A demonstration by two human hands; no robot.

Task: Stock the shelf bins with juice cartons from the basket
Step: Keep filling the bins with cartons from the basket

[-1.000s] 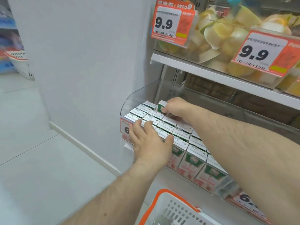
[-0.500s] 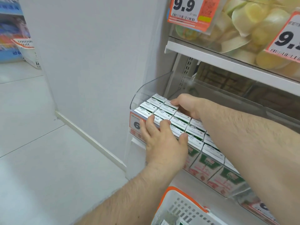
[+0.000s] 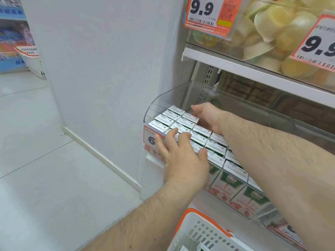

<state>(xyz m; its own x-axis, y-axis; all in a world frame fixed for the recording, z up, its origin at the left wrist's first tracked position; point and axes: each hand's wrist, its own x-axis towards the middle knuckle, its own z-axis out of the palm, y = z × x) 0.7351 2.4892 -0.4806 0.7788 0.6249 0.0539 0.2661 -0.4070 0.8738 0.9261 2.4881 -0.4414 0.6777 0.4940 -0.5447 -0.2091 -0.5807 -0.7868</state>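
Sitting nearest at the bottom edge, the white basket [image 3: 203, 232] with its orange rim is showing only a corner, and what is lying inside is too cropped to count, so how many cartons are waiting there cannot be told. Reaching up from it, the left hand [image 3: 181, 160] is resting flat on the front of the clear shelf bin [image 3: 168, 98], fingers spread and nearly straight across the carton tops, gripping nothing and seemingly steadying the rows. Filling the bin behind it, the juice cartons [image 3: 183, 122] are standing upright in tight rows, green and white, running from the left wall off to the right, so this bin is looking close to full. Crossing over those rows, the right hand [image 3: 206, 116] is working at the back left corner, its fingers curling down beside a rear carton; whether it is pinching that carton or only nudging it square is hidden. Judging by this, stocking is nearing its end here, with perhaps a back gap left. Hanging above, a price tag [image 3: 208, 13] is fronting an upper shelf of pale fruit cups [image 3: 272, 26].
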